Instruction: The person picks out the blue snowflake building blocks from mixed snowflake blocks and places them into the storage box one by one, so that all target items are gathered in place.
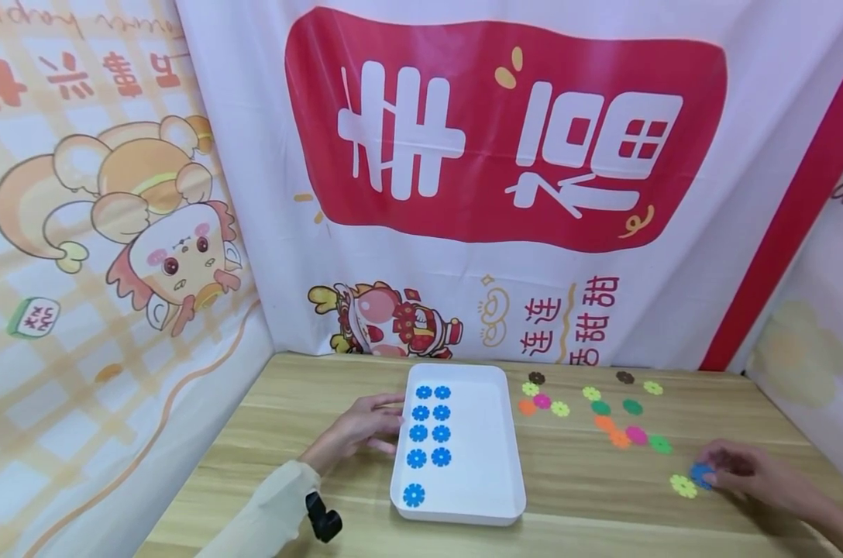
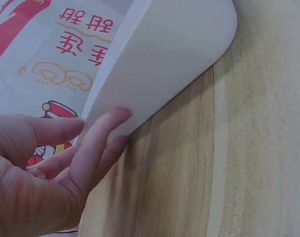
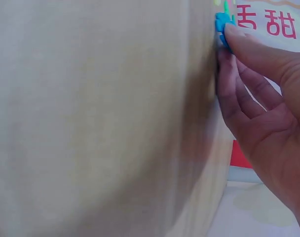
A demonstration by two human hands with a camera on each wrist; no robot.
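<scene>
A white tray [image 1: 480, 442] stands on the table with several blue snowflake-shaped discs [image 1: 441, 434] laid in two columns along its left side. My left hand [image 1: 366, 425] is at the tray's left wall; in the left wrist view the fingertips of that hand [image 2: 86, 158] touch the wall's outside, fingers fairly straight. At the table's right, my right hand [image 1: 752, 473] pinches a blue snowflake disc [image 1: 702, 475] between thumb and fingers. That disc [image 3: 223, 27] partly hides behind the thumb in the right wrist view. Just left of it lies a yellow-green disc [image 1: 683, 487].
Right of the tray lie scattered discs: orange [image 1: 620, 439], pink [image 1: 636, 435], green [image 1: 632, 407], brown [image 1: 624, 377] and yellow-green [image 1: 559, 408]. A printed cloth [image 1: 505, 155] hangs behind the wooden table [image 1: 582, 496]. A black wrist piece [image 1: 322, 518] sits by the left sleeve.
</scene>
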